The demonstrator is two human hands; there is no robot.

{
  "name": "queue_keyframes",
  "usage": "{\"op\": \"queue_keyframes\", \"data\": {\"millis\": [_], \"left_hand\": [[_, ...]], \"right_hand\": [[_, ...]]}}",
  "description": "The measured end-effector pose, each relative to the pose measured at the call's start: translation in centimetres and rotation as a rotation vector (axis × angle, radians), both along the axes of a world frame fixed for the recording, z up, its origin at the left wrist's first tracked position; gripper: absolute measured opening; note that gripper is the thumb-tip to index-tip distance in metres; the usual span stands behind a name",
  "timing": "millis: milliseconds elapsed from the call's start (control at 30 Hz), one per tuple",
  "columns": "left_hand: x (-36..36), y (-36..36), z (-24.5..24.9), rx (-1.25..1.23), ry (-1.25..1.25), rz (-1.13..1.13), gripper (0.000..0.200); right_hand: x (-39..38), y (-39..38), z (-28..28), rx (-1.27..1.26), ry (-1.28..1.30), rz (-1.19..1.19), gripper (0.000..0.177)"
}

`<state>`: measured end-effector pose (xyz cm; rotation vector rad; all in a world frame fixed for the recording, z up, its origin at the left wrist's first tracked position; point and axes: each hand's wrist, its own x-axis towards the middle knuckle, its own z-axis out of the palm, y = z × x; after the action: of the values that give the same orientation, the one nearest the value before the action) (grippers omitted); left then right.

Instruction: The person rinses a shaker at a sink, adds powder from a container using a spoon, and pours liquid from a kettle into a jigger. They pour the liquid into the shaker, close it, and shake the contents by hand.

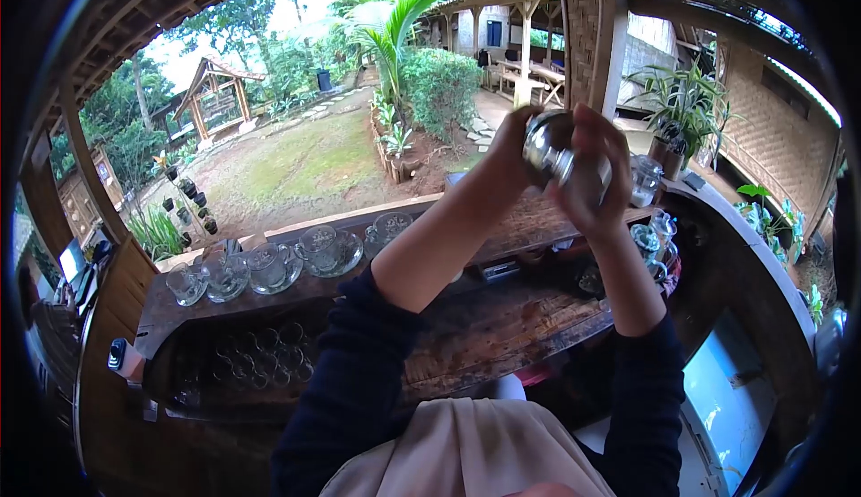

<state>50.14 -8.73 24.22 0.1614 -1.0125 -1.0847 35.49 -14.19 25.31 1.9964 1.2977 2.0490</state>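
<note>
A shiny metal shaker [549, 149] is held up in front of me, above the wooden counter, tilted between both hands. My left hand [518, 143] wraps round its left end. My right hand [599, 170] closes round the other side, with its fingers curled over the metal. Parts of the shaker are hidden behind the fingers. Below and to the left, glass cups on saucers [328, 250] stand in a row along the counter [484, 322].
Several glasses [269, 353] sit on a lower shelf at the left. Glass jars [646, 181] and pitchers [662, 226] stand at the right. A potted plant [686, 116] is beyond them. A pale blue-topped surface [731, 403] is at lower right.
</note>
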Motion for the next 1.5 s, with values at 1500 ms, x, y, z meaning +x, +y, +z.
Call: {"op": "queue_keyframes", "data": {"millis": [1500], "left_hand": [[-7.2,17.0,-3.6,-0.123,0.178,0.452,0.056]], "right_hand": [[-1.5,12.2,-3.6,-0.171,-0.074,0.459,0.030]]}}
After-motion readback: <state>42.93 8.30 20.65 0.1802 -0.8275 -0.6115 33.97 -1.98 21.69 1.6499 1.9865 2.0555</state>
